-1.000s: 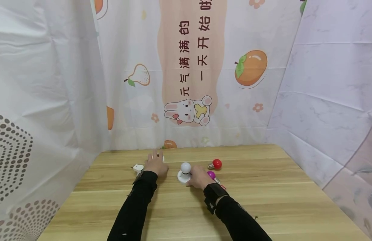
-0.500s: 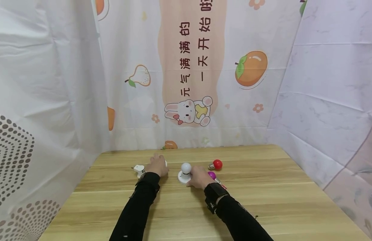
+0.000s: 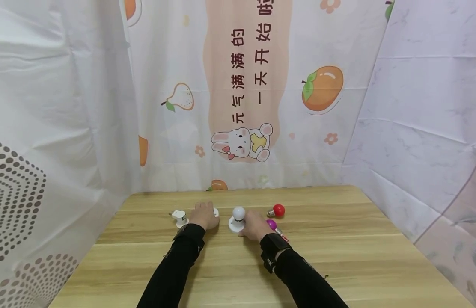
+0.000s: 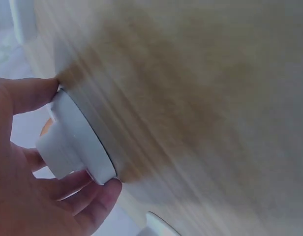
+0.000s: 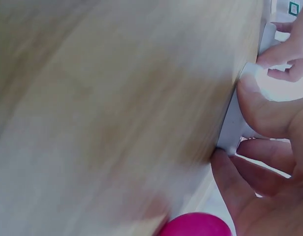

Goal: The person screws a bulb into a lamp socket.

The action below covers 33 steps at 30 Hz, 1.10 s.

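Note:
My left hand (image 3: 204,216) grips a white lamp holder (image 4: 80,137) by its round base, thumb on one edge and fingers on the opposite one. In the head view that hand covers most of it. To its right, my right hand (image 3: 254,226) holds the round base of another white lamp holder (image 3: 234,226), which stands on the table. A white bulb (image 3: 239,212) sits upright in this second holder. Seen from the right wrist, the thumb lies across the white base (image 5: 232,123) and the fingertips press its lower edge.
Left of the left hand stands a white round-based piece with a plug-like top (image 3: 180,217). A purple bulb (image 3: 272,224) lies just beyond the right hand, with a red bulb (image 3: 278,210) behind it. Patterned curtains (image 3: 176,141) border the wooden table (image 3: 338,239).
My left hand has drawn back toward me and slightly right, its fingers closing in, and the lamp holder under it has shifted the same way. My right hand stays put.

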Motion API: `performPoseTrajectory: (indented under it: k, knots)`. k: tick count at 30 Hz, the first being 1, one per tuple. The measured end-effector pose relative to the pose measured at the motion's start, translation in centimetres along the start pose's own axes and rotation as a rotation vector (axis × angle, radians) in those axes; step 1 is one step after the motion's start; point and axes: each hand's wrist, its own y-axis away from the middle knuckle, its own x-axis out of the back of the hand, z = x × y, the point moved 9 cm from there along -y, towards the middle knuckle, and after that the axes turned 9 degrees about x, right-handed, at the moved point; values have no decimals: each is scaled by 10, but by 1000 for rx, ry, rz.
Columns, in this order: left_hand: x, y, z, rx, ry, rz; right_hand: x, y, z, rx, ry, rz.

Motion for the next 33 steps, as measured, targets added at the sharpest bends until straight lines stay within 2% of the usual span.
performPoseTrajectory:
  k: [9, 17, 24, 28, 33]
  knots:
    - [2, 16, -1, 4, 26, -95, 3, -1, -1, 6, 33, 29]
    - [9, 30, -1, -36, 104, -131, 5, 0, -6, 9, 17, 19]
    - [11, 41, 12, -133, 83, -121, 8, 3, -5, 23, 12, 62]
    - [11, 49, 19, -141, 80, -121, 9, 4, -6, 34, 14, 82]
    - [15, 57, 28, -159, 72, -118, 8, 4, -3, 21, 5, 70]
